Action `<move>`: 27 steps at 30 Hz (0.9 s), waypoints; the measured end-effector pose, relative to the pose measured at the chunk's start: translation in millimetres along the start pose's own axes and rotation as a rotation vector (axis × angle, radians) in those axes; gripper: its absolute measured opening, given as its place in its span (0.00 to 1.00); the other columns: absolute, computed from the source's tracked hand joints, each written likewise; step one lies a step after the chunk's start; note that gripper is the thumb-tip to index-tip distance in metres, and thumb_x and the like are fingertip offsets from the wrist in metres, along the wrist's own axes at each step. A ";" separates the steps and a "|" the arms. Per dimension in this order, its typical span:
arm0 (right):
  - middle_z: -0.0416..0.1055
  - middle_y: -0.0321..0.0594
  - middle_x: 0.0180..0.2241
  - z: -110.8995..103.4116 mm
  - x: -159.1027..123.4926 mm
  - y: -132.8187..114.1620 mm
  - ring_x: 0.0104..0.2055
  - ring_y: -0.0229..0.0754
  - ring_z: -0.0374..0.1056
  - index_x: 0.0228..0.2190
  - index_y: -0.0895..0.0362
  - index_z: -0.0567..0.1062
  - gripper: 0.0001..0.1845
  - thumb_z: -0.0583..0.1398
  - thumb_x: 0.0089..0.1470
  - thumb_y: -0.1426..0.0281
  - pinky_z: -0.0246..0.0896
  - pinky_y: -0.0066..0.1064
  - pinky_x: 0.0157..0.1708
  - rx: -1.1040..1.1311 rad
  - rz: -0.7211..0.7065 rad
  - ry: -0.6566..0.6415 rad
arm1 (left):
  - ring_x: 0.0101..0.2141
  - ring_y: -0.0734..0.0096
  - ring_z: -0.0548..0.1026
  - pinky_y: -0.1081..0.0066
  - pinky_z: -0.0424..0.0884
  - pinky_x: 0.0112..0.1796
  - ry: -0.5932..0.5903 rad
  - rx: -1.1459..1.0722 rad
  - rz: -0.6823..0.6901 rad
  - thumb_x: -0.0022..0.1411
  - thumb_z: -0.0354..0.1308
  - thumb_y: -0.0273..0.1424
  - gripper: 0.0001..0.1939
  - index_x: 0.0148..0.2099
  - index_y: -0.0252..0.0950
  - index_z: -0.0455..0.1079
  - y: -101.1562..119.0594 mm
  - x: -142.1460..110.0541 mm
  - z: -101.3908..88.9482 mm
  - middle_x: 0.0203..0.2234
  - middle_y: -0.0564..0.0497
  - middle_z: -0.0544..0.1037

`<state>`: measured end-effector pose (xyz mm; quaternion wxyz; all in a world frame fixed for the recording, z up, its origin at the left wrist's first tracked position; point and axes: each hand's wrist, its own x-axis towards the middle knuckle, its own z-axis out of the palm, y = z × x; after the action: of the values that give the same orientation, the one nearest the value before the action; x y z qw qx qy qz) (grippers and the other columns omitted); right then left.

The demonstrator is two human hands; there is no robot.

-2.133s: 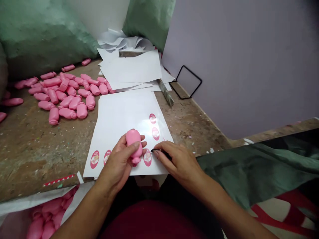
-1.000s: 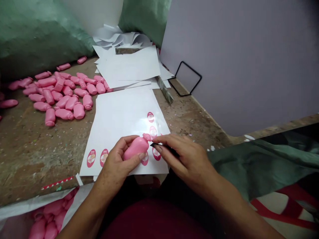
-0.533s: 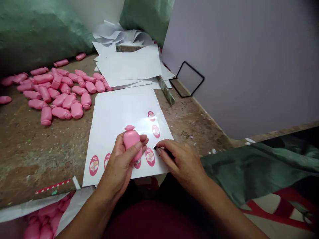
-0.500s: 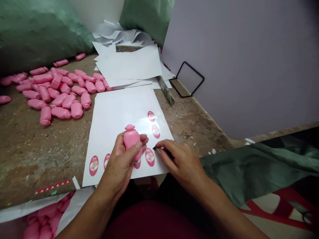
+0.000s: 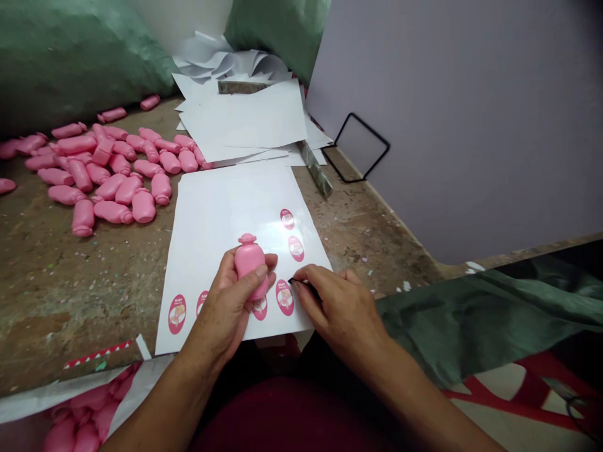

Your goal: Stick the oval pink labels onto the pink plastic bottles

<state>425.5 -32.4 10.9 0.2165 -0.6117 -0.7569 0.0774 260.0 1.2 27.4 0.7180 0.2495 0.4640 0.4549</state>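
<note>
My left hand (image 5: 223,301) grips a pink plastic bottle (image 5: 249,262) upright, its capped end pointing away from me. The bottle stands above a white sheet of oval pink labels (image 5: 226,220). My right hand (image 5: 342,311) is shut on a black pointed tool (image 5: 298,283), mostly hidden by the fingers. Its tip rests at the edge of an oval label (image 5: 285,297), close to the sheet's lower right side. More labels lie along the right edge and bottom of the sheet, and my left hand partly covers some of them.
A heap of pink bottles (image 5: 113,176) lies on the worn work surface (image 5: 56,282) to the left. Stacked white sheets (image 5: 240,119) lie beyond the label sheet. A bag of pink bottles (image 5: 80,427) sits at lower left, with a lilac board (image 5: 452,125) at right.
My left hand has turned the bottle from lying sideways to upright. My right hand's tool stays near the lower right labels. The view has shifted slightly.
</note>
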 end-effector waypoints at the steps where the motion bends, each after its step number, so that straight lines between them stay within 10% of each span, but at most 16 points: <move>1: 0.78 0.37 0.27 0.2 0.6 0.0 0.25 0.40 0.67 0.32 0.55 0.74 0.10 0.54 0.63 0.71 0.48 0.35 0.31 0.013 0.012 -0.006 | 0.51 0.61 0.76 0.59 0.67 0.57 -0.005 0.002 -0.003 0.56 0.66 0.27 0.22 0.52 0.38 0.67 0.2 0.5 -0.1 0.40 0.47 0.81; 27: 0.79 0.36 0.29 0.4 5.9 3.3 0.27 0.40 0.69 0.32 0.55 0.74 0.09 0.55 0.63 0.71 0.49 0.34 0.31 0.079 -0.013 -0.036 | 0.49 0.63 0.76 0.60 0.68 0.56 -0.022 -0.038 -0.027 0.56 0.66 0.28 0.21 0.51 0.38 0.67 0.5 3.1 -1.1 0.40 0.47 0.80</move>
<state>427.3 -25.9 10.7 0.2274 -0.5964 -0.7609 0.1171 259.3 4.1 25.9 0.7337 0.2344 0.4508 0.4512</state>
